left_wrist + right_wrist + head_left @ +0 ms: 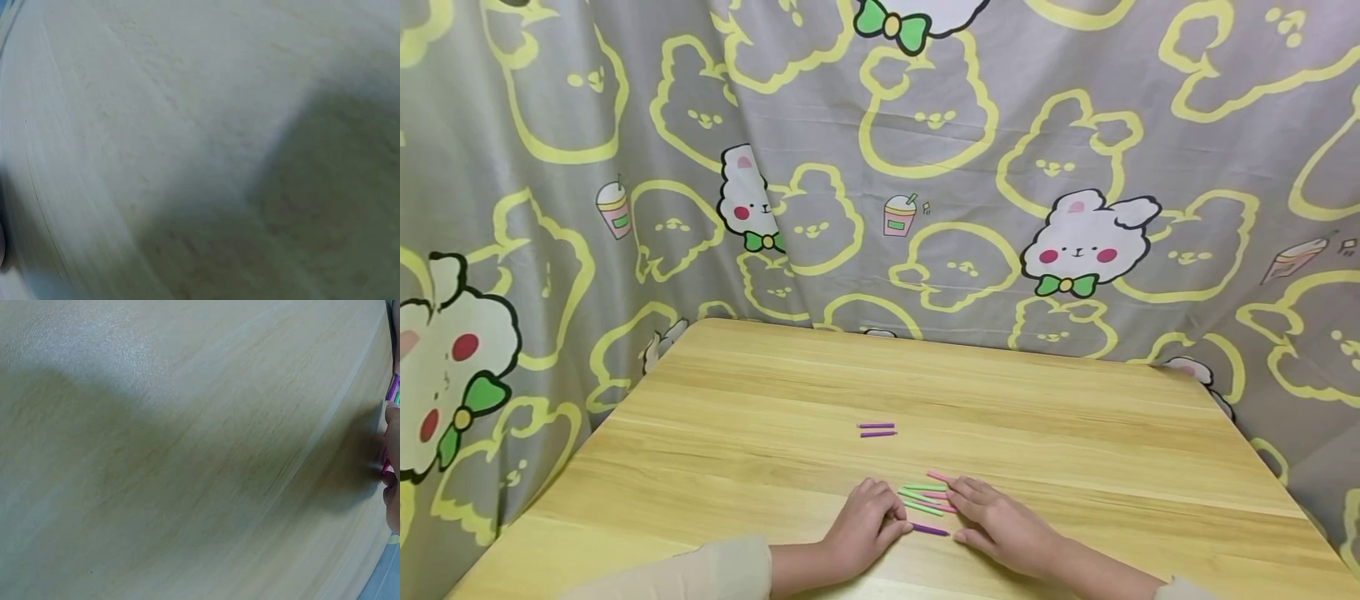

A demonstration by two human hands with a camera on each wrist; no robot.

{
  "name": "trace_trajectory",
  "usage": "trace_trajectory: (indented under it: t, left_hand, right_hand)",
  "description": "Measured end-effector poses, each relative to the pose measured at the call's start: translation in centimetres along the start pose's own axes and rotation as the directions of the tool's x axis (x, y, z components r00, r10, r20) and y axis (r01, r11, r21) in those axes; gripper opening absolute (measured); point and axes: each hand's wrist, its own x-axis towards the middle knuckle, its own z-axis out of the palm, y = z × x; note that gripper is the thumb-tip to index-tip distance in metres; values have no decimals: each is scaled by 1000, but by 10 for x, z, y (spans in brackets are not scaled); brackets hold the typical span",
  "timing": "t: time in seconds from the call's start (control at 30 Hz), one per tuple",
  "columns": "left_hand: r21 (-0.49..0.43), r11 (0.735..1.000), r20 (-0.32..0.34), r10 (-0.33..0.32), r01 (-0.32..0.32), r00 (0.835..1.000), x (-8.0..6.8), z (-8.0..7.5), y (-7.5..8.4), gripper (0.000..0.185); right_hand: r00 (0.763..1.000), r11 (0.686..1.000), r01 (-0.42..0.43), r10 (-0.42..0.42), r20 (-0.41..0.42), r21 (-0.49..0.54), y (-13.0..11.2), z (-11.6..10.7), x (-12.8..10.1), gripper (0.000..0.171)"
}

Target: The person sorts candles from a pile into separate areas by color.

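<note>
In the head view, my left hand (pixel 867 530) has its fingers curled on the table and pinches one end of a thin purple stick (pixel 930 529) at the thumb tip. My right hand (pixel 1011 527) lies with extended fingers over the right ends of several light green sticks (pixel 922 487) and pink sticks (pixel 937 475), which sit in a loose overlapping pile. Its thumb is close to the other end of the purple stick. At the edge of the right wrist view, part of the right hand (pixel 394 440) shows beside the sticks.
Two more purple sticks (pixel 877 434) lie parallel farther back on the wooden table (pixel 760 375). A grey curtain (pixel 835 275) with cartoon animals hangs behind the table and along its sides. Both wrist views show mostly tabletop and shadows.
</note>
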Motion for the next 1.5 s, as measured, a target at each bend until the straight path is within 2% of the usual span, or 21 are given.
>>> trace_trajectory:
  t: [0.2,0.47,0.8,1.2,1.5]
  left_hand:
    - [-36,999,-32,-8,7,999,-2,-1,-4,12]
    - [-44,999,-71,-32,29,997,1,-9,-7,12]
    - [-61,996,-109,-77,71,991,7,-19,-14,9]
    - [-17,996,-169,-87,85,982,11,-22,-26,10]
    - [25,990,-181,-133,140,974,17,-25,-38,10]
  right_hand:
    - [1000,1000,-4,4,15,10,0,-1,0,56]
    - [1000,1000,26,-26,-17,-15,1,1,0,52]
    - [1000,1000,8,-8,23,3,1,-2,0,54]
    - [1000,1000,10,-9,24,-14,0,-3,0,53]
    - [1000,999,22,-22,5,-30,1,-1,0,54]
